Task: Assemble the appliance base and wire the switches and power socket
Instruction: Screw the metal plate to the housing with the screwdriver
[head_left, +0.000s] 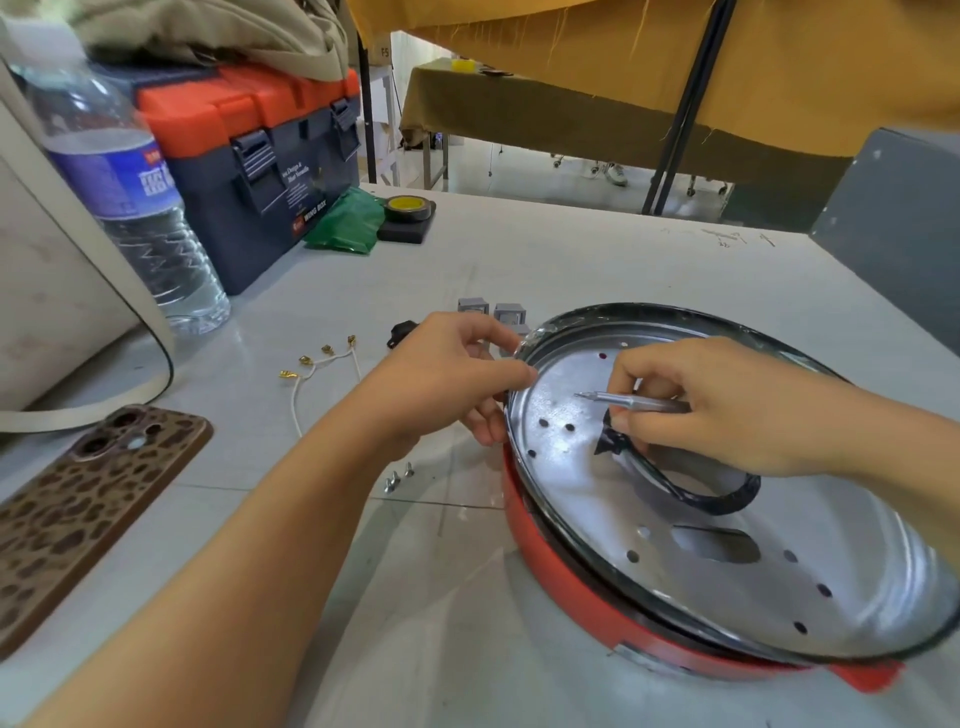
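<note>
The red appliance base (561, 566) lies upside down on the white table (597, 260), its round metal plate (675, 545) facing up and tilted a little, with the near edge lower. The right hand (727, 410) hovers over the plate, fingers curled round a thin silver screwdriver (631, 400). The tool lies almost flat, its long axis running side to side and its tip pointing left toward the plate's rim. The same fingers also touch the end of a black sleeved cable (691, 493) that loops across the plate. The left hand (457, 374) pinches the plate's left rim between thumb and fingers. Just left of the base lie three loose screws (397, 478); farther left, white wires with brass terminals (322, 364). Behind the base's left edge sit small grey switches (493, 310).
</note>
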